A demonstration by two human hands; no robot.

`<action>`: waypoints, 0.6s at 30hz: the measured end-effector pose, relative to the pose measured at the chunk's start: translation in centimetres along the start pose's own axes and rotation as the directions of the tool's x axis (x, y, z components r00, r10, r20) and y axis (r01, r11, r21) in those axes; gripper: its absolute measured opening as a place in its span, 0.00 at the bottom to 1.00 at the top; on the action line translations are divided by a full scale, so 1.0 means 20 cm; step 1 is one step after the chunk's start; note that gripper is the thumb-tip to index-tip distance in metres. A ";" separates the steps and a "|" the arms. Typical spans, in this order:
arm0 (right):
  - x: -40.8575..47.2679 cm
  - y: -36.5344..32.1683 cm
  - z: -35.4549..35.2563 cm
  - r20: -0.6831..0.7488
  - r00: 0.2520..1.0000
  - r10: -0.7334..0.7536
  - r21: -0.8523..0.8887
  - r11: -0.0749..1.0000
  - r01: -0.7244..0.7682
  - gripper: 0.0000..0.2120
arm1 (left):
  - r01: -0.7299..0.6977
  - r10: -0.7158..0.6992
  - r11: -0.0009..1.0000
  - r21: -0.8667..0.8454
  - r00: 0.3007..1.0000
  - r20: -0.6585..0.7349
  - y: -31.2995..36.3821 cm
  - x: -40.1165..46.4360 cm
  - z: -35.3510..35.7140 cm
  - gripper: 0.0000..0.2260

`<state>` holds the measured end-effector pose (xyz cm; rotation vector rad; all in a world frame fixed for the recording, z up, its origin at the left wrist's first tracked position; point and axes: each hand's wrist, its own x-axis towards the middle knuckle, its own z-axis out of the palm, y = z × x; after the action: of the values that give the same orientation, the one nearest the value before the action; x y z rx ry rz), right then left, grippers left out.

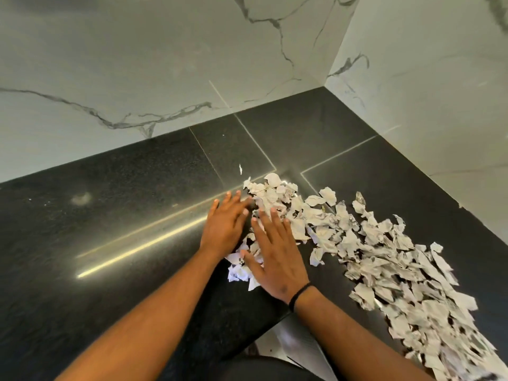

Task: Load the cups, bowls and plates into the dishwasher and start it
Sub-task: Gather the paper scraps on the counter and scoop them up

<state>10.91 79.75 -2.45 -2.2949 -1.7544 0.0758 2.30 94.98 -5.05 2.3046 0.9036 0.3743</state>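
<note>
No dishwasher or dishes showed (nothing loaded, I judged); your left hand (226,226) and right hand (277,255) lay flat, fingers spread, on torn paper scraps (384,251).

paper scraps (384,254): print too small to read, pile cut off at lower right edge | scraps under right hand (277,259) hidden | forearms cut off at bottom edge | bottom-centre patch below table (82,215) edge blurred, cannot tell

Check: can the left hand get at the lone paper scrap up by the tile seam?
Probably yes. The left hand lies flat and open just below the scrap, with only bare dark counter between them.
</note>
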 end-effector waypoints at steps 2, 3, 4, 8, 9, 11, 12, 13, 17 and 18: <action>-0.03 -0.08 0.01 0.014 0.994 -0.107 -0.012 0.994 0.107 0.35 | 0.132 -0.204 0.879 -0.458 0.972 -0.113 0.00 -0.02 -0.04 0.15; -0.04 -0.12 0.03 0.040 0.986 -0.163 -0.030 0.986 0.164 0.36 | 0.164 -0.285 0.804 -0.572 0.950 -0.129 -0.01 -0.04 -0.07 0.14; -0.04 -0.16 0.05 0.072 0.973 -0.221 -0.061 0.972 0.226 0.36 | 0.187 -0.334 0.759 -0.624 0.934 -0.127 -0.02 -0.06 -0.10 0.14; -0.04 -0.24 0.17 0.143 0.909 -0.391 -0.097 0.909 0.406 0.25 | 0.224 -0.358 0.777 -0.588 0.926 -0.121 0.01 -0.22 -0.16 0.15; -0.03 -0.23 0.18 0.140 0.910 -0.391 -0.097 0.909 0.405 0.23 | 0.225 -0.354 0.792 -0.567 0.926 -0.127 0.01 -0.27 -0.16 0.15; 0.00 -0.20 0.19 0.116 0.935 -0.334 -0.118 0.930 0.347 0.21 | 0.218 -0.326 0.840 -0.496 0.935 -0.140 -0.01 -0.38 -0.16 0.16; 0.01 -0.17 0.18 0.105 0.952 -0.287 -0.138 0.944 0.300 0.21 | 0.206 -0.292 0.887 -0.414 0.944 -0.154 -0.03 -0.44 -0.15 0.18; 0.03 -0.13 0.17 0.093 0.967 -0.236 -0.165 0.954 0.249 0.21 | 0.185 -0.241 0.936 -0.299 0.957 -0.160 -0.04 -0.49 -0.13 0.22; 0.09 -0.04 0.12 -0.018 0.992 -0.126 -0.212 0.970 0.120 0.19 | 0.026 -0.020 0.987 0.156 0.999 -0.046 -0.05 -0.56 -0.06 0.33; 0.11 -0.05 0.11 -0.052 0.991 -0.122 -0.191 0.975 0.110 0.19 | 0.016 -0.012 0.976 0.218 1.000 -0.021 -0.04 -0.56 -0.06 0.34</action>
<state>10.13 82.44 -4.13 -2.2854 -1.9330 -0.1897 -6.77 88.38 -5.00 2.4961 1.0137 0.3046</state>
